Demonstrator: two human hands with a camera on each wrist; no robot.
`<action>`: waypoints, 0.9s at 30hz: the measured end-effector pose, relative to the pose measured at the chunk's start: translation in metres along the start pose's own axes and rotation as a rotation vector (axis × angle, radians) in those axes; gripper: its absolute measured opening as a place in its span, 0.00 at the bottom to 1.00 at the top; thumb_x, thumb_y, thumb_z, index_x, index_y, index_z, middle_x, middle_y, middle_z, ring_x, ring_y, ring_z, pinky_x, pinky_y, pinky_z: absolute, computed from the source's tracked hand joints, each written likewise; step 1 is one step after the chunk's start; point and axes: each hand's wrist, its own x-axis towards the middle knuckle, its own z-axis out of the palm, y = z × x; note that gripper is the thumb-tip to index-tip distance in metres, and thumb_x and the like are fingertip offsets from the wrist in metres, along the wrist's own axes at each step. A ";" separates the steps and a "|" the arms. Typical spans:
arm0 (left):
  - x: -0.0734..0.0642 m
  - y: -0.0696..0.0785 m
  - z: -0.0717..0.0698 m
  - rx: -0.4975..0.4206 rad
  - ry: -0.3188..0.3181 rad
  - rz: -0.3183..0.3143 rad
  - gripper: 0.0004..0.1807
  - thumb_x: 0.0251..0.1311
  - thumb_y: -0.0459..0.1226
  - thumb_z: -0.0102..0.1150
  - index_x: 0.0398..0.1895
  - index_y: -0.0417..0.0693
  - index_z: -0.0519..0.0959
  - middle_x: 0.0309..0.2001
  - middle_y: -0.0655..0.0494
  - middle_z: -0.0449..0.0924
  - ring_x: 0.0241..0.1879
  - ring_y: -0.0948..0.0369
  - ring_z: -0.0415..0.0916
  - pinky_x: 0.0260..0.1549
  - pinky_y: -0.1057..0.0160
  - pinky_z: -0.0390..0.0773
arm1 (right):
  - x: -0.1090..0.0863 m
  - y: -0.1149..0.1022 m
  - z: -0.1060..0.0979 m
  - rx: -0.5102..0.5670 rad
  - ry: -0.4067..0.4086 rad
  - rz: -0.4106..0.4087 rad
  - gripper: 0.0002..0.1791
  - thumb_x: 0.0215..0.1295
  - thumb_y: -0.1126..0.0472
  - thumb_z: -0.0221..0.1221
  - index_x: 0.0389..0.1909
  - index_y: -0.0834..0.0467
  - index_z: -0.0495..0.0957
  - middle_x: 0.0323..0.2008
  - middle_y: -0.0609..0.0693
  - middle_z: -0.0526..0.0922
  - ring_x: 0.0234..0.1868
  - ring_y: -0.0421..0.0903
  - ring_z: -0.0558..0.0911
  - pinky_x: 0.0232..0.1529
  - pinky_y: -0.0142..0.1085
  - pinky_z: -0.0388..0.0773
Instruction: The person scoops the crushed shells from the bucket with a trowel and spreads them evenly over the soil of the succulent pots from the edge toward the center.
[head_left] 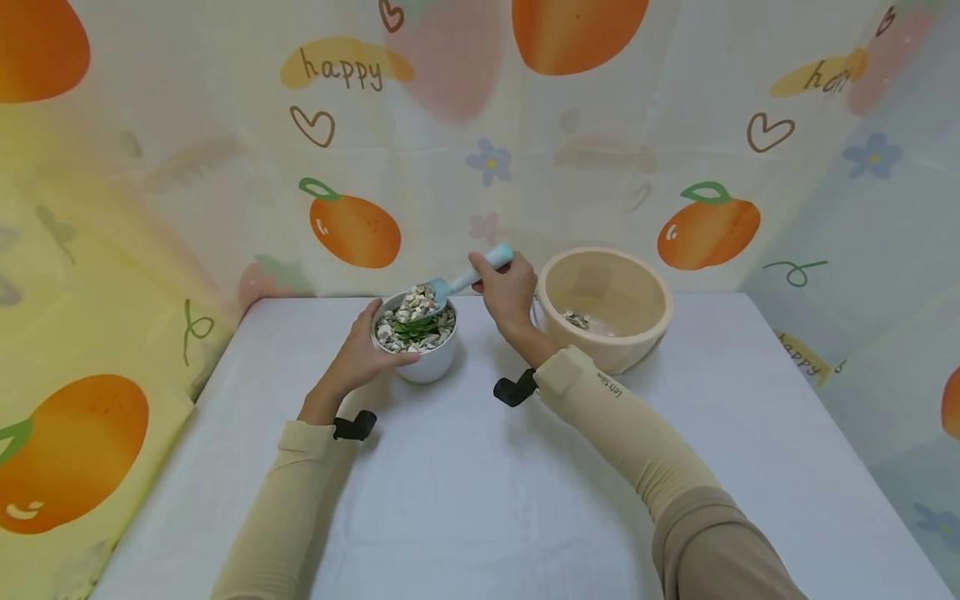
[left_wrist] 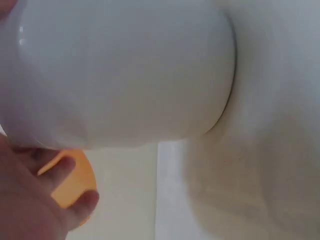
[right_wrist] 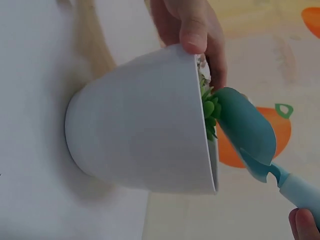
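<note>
A white flowerpot [head_left: 429,365] stands on the table, filled with pale gravel around a green succulent [head_left: 415,327]. My left hand [head_left: 358,354] grips the pot by its rim, thumb on the near side and fingers round the left. In my right hand [head_left: 508,292] is the handle of a light-blue garden trowel [right_wrist: 247,125]. Its blade hangs over the pot, loaded with a heap of gravel [head_left: 417,304]. Seen from the right wrist, the blade's tip is right at the succulent's leaves. The left wrist view shows the pot's smooth side and some fingers [left_wrist: 82,205].
A large cream-coloured basin [head_left: 645,333] stands to the right, just beyond my right wrist, with a little gravel [head_left: 576,319] at its bottom. A white cloth [head_left: 465,500] covers the table. Behind it hangs a printed fabric backdrop [head_left: 442,192] with oranges.
</note>
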 end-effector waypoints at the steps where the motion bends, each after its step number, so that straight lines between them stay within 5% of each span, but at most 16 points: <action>1: 0.001 -0.001 -0.001 -0.006 -0.017 0.000 0.66 0.43 0.51 0.76 0.78 0.44 0.40 0.76 0.38 0.46 0.75 0.42 0.47 0.70 0.37 0.52 | 0.000 0.001 0.000 0.006 -0.002 0.002 0.16 0.62 0.53 0.66 0.34 0.62 0.75 0.23 0.52 0.79 0.30 0.61 0.86 0.33 0.40 0.85; 8: -0.001 -0.001 0.002 -0.033 -0.024 -0.029 0.67 0.43 0.53 0.76 0.78 0.47 0.40 0.77 0.42 0.45 0.75 0.44 0.46 0.71 0.38 0.52 | -0.005 0.005 0.004 0.002 -0.010 -0.009 0.15 0.61 0.53 0.66 0.33 0.61 0.75 0.25 0.56 0.81 0.25 0.51 0.86 0.30 0.34 0.84; 21: -0.011 0.017 0.019 0.064 0.195 -0.077 0.67 0.41 0.57 0.75 0.77 0.41 0.44 0.73 0.37 0.52 0.71 0.42 0.53 0.67 0.36 0.58 | -0.008 0.005 0.012 0.003 -0.018 -0.063 0.17 0.60 0.51 0.67 0.33 0.61 0.76 0.25 0.55 0.81 0.22 0.44 0.85 0.31 0.34 0.84; 27: -0.011 0.016 0.009 0.104 0.116 -0.061 0.65 0.43 0.55 0.74 0.76 0.38 0.44 0.74 0.36 0.50 0.73 0.40 0.48 0.67 0.32 0.52 | -0.010 0.006 0.013 0.013 -0.014 -0.060 0.17 0.60 0.52 0.67 0.33 0.62 0.76 0.25 0.56 0.81 0.22 0.45 0.86 0.32 0.38 0.85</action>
